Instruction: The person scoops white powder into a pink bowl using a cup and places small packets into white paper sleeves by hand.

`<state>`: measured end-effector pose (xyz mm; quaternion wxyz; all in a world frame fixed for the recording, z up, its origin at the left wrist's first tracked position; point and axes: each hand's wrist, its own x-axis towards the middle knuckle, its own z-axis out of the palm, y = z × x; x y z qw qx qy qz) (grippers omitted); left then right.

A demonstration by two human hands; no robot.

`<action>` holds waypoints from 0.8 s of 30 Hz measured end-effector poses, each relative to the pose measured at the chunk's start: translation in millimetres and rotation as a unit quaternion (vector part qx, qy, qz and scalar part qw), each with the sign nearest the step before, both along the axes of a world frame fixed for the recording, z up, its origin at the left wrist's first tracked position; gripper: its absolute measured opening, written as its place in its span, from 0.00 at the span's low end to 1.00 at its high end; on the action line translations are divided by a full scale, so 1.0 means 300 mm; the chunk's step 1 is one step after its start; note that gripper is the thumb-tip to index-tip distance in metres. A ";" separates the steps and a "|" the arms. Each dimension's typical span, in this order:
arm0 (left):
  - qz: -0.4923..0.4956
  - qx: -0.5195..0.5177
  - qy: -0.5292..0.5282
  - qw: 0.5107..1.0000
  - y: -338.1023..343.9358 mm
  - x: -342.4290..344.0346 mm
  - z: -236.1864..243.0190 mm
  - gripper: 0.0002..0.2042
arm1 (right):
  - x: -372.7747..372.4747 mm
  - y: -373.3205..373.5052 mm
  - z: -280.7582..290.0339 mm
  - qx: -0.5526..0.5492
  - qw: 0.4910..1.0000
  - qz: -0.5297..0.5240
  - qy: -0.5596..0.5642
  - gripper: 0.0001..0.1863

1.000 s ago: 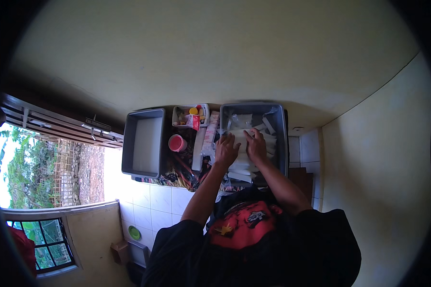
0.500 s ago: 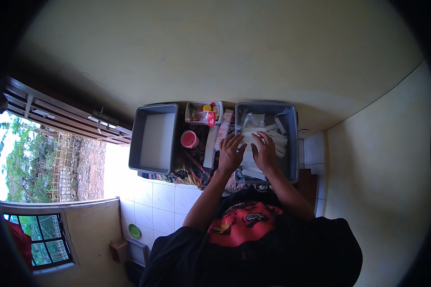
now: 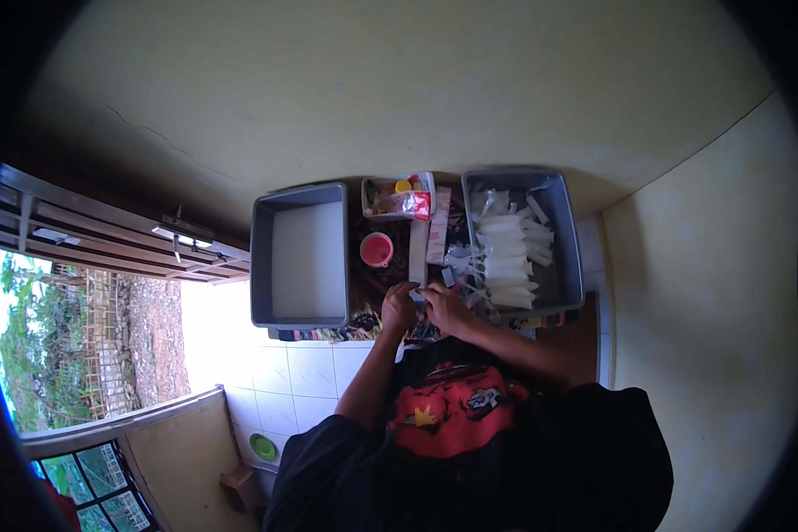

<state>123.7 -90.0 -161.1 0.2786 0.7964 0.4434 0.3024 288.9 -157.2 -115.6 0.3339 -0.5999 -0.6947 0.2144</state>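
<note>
My left hand (image 3: pixel 399 310) and my right hand (image 3: pixel 445 308) are close together at the front of the cloth-covered table, fingers pinched. Whatever lies between the fingertips is too small to make out. Just beyond them lies a long white strip (image 3: pixel 418 253), with a pink-and-white printed box (image 3: pixel 439 226) alongside. Crumpled clear plastic (image 3: pixel 457 258) is near my right hand. To the right, a grey tub (image 3: pixel 559 288) holds several white-filled plastic tubes (image 3: pixel 505 248), laid in a stack. A pink cup (image 3: pixel 377 250) stands beyond my left hand.
On the left stands another grey tub (image 3: pixel 255 257) with a flat white layer (image 3: pixel 309 262) inside. A small white basket (image 3: pixel 371 213) at the back holds packets and a yellow-lidded item. The wall (image 3: pixel 417 89) rises behind. A green dish (image 3: pixel 263 446) sits on the tiled floor (image 3: pixel 310 372).
Both hands have left the right-hand tub and come left and nearer to me, over the table's front. Their spread fingers are now pinched. The view has shifted slightly.
</note>
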 end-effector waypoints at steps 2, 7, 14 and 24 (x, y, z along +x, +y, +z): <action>-0.043 -0.036 -0.050 0.997 0.024 -0.015 -0.017 0.14 | 0.005 0.031 -0.093 -0.075 0.997 -0.001 -0.006 0.20; -0.057 -0.104 -0.026 0.993 0.053 -0.061 -0.041 0.15 | -0.020 0.057 -0.238 -0.119 0.987 -0.066 -0.085 0.17; -0.164 -0.086 -0.038 0.982 0.118 -0.169 -0.185 0.15 | -0.084 0.104 -0.210 -0.112 0.989 -0.083 -0.046 0.15; -0.147 -0.007 -0.096 0.984 0.180 -0.136 0.073 0.19 | -0.143 0.109 -0.048 -0.028 0.976 -0.215 -0.015 0.14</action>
